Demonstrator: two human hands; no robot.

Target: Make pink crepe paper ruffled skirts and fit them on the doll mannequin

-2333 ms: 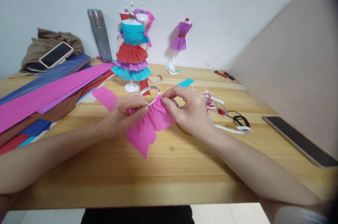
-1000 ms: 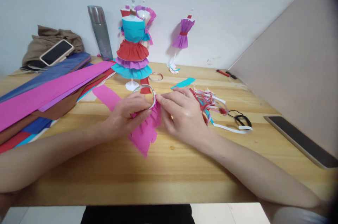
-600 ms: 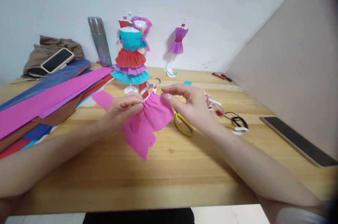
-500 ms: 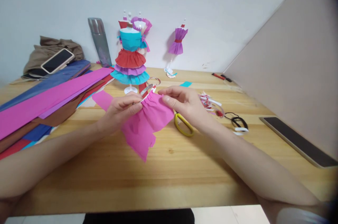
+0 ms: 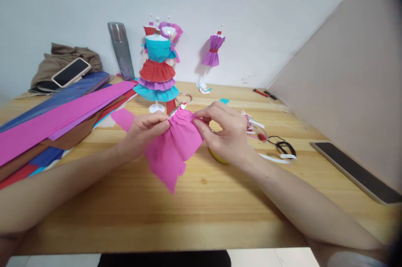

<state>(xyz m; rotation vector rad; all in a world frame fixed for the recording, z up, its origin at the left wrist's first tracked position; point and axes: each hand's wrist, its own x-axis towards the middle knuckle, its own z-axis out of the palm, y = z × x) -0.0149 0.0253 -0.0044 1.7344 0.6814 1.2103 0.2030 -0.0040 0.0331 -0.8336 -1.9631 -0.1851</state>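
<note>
A pink sheet of crepe paper (image 5: 165,154), gathered in pleats along its top edge, hangs between my hands above the table. My left hand (image 5: 146,130) pinches the left end of the gathered edge between thumb and fingers. On the other side, my right hand (image 5: 224,128) grips the paper's upper right corner. A narrow white strip (image 5: 173,112) runs along the pleated edge. Partly hidden beneath my right hand lies a yellow handle loop (image 5: 218,157), perhaps of scissors.
Small dress forms in paper dresses (image 5: 157,72) stand at the back, with another in purple (image 5: 214,51) further right. Folded coloured papers (image 5: 63,118) cover the left side, near a bottle (image 5: 121,51) and phone (image 5: 71,72). Black bands (image 5: 285,149) and a dark flat device (image 5: 354,170) lie right.
My right hand has shifted slightly and now covers more of the yellow loop. A white strip shows more fully beside the black bands. My left hand keeps its pinch.
</note>
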